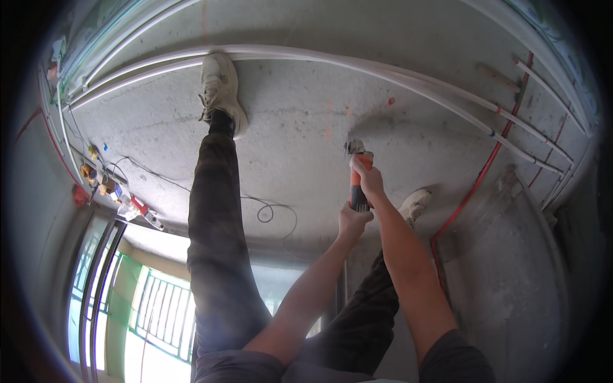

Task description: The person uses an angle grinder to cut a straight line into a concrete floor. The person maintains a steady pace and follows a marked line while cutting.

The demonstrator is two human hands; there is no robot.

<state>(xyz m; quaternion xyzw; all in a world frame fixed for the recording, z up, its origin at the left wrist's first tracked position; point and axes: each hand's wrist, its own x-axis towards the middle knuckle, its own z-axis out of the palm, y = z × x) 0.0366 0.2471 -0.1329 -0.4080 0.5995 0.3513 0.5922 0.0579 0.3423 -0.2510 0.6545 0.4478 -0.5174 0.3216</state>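
An orange and black angle grinder [364, 157] is held in both my hands, its head pointing away from me over the grey concrete floor [287, 108]. Around the front of its orange body my right hand [371, 180] is closed. Farther back, my left hand [353, 221] grips the dark rear end of the tool. The grinder's head is at or just above the concrete; I cannot tell whether the disc touches it. Faint reddish marks show on the floor just beyond the head.
Long white pipes [281, 51] cross the floor ahead, by my left shoe [220, 89]. Red conduit [480, 175] runs along the right, past my right shoe [416, 203]. A thin dark cable [156, 172] curls behind me. Tools and packages [115, 191] lie at left, near a railed window [163, 306].
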